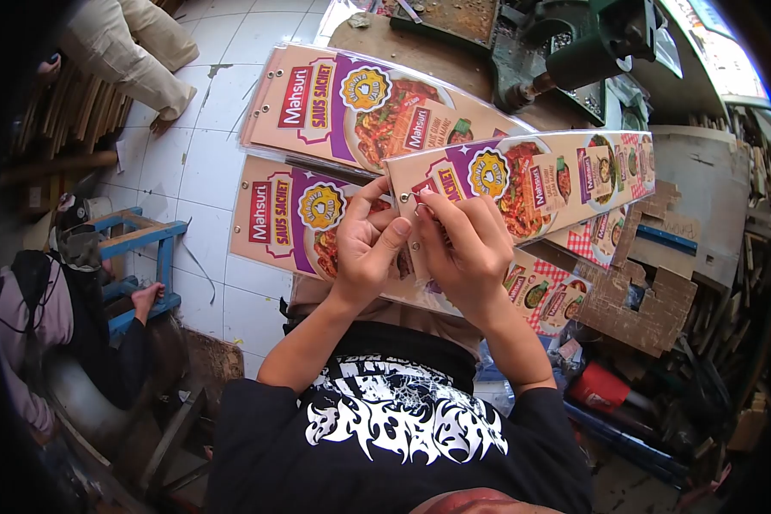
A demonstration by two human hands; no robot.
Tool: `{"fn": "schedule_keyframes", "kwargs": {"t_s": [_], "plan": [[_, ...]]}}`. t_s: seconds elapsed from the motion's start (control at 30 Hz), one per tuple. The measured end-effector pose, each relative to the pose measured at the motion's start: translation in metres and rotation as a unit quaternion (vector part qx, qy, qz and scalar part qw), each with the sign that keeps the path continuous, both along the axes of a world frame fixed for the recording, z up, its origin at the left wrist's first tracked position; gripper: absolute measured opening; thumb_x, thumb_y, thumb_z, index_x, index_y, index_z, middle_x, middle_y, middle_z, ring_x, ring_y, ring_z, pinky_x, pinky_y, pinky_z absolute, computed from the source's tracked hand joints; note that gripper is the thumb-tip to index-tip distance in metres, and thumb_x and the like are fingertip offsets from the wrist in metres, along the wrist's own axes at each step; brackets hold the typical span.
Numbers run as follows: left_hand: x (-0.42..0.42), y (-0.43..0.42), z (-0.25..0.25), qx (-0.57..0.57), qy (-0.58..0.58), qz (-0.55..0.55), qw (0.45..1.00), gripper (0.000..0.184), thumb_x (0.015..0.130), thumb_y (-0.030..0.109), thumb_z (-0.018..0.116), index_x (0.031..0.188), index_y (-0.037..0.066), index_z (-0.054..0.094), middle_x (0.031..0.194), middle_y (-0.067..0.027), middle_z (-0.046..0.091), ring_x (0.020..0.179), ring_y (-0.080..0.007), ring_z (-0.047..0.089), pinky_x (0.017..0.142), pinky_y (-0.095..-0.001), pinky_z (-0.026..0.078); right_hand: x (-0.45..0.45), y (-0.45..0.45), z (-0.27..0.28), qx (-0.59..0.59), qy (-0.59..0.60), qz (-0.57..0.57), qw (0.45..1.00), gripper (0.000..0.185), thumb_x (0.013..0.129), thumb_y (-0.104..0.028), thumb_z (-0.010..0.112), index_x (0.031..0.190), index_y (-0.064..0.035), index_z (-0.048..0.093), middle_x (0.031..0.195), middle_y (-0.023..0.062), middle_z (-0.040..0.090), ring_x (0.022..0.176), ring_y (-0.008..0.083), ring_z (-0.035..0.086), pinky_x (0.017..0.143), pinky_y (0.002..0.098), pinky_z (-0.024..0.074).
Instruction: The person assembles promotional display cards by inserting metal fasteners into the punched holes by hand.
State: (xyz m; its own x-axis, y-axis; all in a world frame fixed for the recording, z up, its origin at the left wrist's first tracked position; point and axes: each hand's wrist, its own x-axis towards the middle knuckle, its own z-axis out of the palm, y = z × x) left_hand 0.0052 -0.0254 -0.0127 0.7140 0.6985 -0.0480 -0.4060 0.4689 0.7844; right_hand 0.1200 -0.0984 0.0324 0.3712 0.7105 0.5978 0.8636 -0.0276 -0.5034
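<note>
Both hands meet at the left end of a long printed banner (565, 176), which has metal eyelets (404, 198) near its edge. My left hand (370, 244) is at that end, its fingers curled behind the edge and its thumb raised. My right hand (463, 240) pinches at the eyelet beside it; whatever lies between the fingertips is too small to name. Beneath lie more banners of the same print: an upper stack (317, 98) with eyelets at its left end, and a lower one (270, 224) partly covered by my hands and forearms.
A green machine (565, 73) stands at the top right. Cut brown board (651, 300) and a red object (600, 385) are at the right. A blue stool (141, 231) and a seated person (68, 317) are at the left; another person's legs (137, 51) show above.
</note>
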Motion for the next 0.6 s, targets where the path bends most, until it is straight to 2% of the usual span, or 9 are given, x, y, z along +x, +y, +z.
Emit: {"fn": "schedule_keyframes", "kwargs": {"t_s": [0.13,0.6], "plan": [[-0.0033,0.0024,-0.0016,0.019,0.011,-0.024,0.999,0.059,0.097,0.007,0.055,0.146,-0.006,0.024,0.117,-0.0230,0.064,0.105,-0.0180,0.063,0.090,-0.0272,0.050,-0.0003,0.0010,0.0037,-0.030,-0.026,0.005,0.999,0.023,0.074,0.001,0.071,0.096,-0.0002,0.067,0.073,0.0075,0.055,0.063,0.0235,0.052,0.055,0.0349,0.0426],[-0.0047,0.0022,-0.0016,0.057,0.027,-0.021,0.998,0.056,0.098,0.008,0.054,0.146,-0.005,0.027,0.119,-0.0224,0.063,0.106,-0.0181,0.063,0.091,-0.0277,0.050,0.0018,0.0046,0.0080,-0.032,0.020,0.014,0.999,0.023,0.074,0.002,0.071,0.096,-0.0007,0.065,0.076,0.0083,0.055,0.066,0.0252,0.053,0.057,0.0359,0.0434]]}}
